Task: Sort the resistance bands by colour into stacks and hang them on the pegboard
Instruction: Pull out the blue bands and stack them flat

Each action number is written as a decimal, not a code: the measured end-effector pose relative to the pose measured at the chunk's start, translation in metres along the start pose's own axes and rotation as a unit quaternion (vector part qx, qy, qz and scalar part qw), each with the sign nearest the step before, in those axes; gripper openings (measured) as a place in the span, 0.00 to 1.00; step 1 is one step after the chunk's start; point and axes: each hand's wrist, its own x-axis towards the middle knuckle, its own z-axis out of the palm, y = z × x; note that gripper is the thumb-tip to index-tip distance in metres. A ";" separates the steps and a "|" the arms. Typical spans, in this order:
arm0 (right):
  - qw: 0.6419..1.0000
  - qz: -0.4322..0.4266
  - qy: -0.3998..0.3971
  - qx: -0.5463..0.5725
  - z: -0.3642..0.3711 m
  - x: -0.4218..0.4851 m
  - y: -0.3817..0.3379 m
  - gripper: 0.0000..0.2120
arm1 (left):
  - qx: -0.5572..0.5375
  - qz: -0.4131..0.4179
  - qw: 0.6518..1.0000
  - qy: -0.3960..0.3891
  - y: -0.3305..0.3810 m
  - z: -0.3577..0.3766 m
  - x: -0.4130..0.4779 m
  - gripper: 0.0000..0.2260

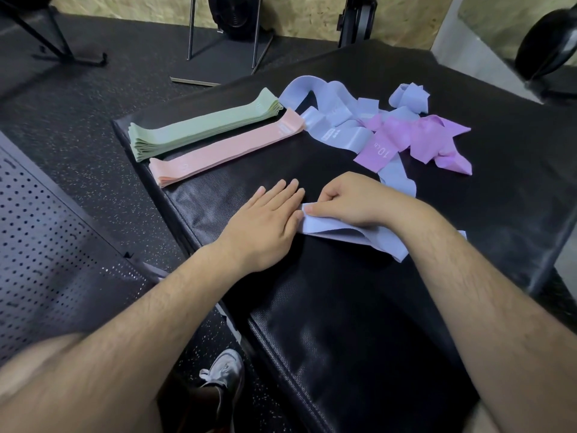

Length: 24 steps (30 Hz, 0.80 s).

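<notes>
Your left hand (268,220) lies palm down on the black padded bench (359,307), fingers straight and together, forearm coming in from the near left corner. Its thumb side touches the end of a pale blue band (340,231). Your right hand (352,198) has curled fingers, and thumb and forefinger pinch that same band end just beside the left hand. The wrist is bent over the band, forearm coming from the near right. The band is a flat, thin, matte loop. It lies in the bench's middle and runs right under your right wrist, slightly rumpled. The green stack (203,126) sits along the far left edge: many flat loops laid neatly, layered edges showing at both ends. The pink stack (224,150) is touching beside it on the near side, parallel and thinner, with faint woven print. Loose blue bands (334,120) lie tangled toward the far edge, twisted and folded. Purple bands (415,139) are crumpled to their right and partly overlap them; one shows "10 Lb". The bench cover looks like textured vinyl with some sheen. A dark perforated pegboard (46,245) lies off the left edge, over speckled rubber floor (93,104). A shoe (226,370) shows below the near left edge.
</notes>
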 end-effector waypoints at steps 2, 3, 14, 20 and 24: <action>1.000 0.001 -0.009 -0.004 -0.004 -0.003 0.000 0.15 | -0.010 -0.005 1.000 -0.003 0.000 -0.001 0.000 0.24; 1.000 0.001 -0.015 -0.004 -0.007 -0.005 0.000 0.14 | -0.012 -0.007 1.000 -0.005 0.000 0.000 0.000 0.24; 0.997 0.037 -0.062 0.004 -0.032 -0.020 0.011 0.16 | -0.024 -0.022 0.999 -0.004 0.001 0.002 -0.002 0.28; 0.996 0.059 -0.063 -0.017 -0.029 -0.021 0.017 0.21 | -0.006 -0.023 1.000 0.009 0.002 0.004 -0.002 0.29; 0.995 0.080 -0.057 -0.027 -0.024 -0.018 0.018 0.22 | -0.011 -0.019 1.000 0.010 0.002 0.002 -0.002 0.29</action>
